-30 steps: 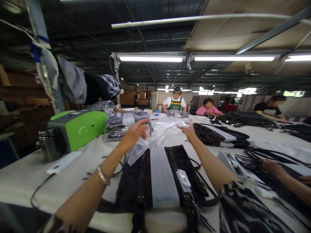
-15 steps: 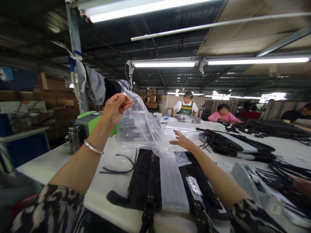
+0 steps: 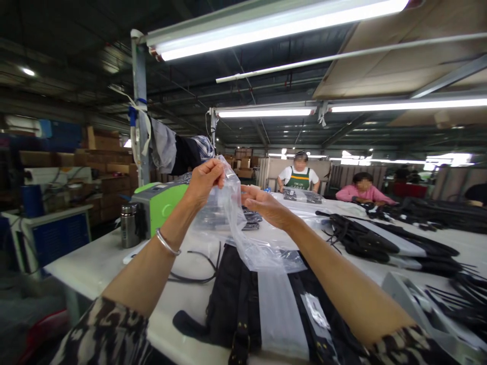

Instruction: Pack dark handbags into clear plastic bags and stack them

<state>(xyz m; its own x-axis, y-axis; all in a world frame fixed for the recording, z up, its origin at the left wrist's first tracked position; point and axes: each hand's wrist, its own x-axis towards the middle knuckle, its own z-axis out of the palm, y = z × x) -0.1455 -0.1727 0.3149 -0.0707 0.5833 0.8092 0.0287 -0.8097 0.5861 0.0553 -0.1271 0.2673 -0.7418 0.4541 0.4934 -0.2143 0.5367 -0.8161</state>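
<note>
My left hand [image 3: 207, 181] is closed in a pinch on the upper edge of a clear plastic bag [image 3: 236, 215], which hangs down in folds. My right hand [image 3: 264, 204] is beside the bag on its right, fingers stretched toward it; whether they touch the film I cannot tell. Below lies a black fabric article [image 3: 228, 299] with buckled straps, flat on the white table [image 3: 167, 324]. A translucent white strip [image 3: 283, 317] runs down its middle, and the bag's lower end rests at its top. A small clear packet [image 3: 316, 312] lies on its right part.
A steel flask [image 3: 129, 225] and a green-and-grey machine [image 3: 162, 205] stand at the left. More black articles [image 3: 361, 235] and a grey box-like holder [image 3: 411, 304] lie at the right. Two people [image 3: 299, 177] work across the table. A lamp [image 3: 281, 30] hangs overhead.
My right hand has moved up and left to the bag's side. The bag, still held by my left hand, is gathered narrower. The view has shifted slightly.
</note>
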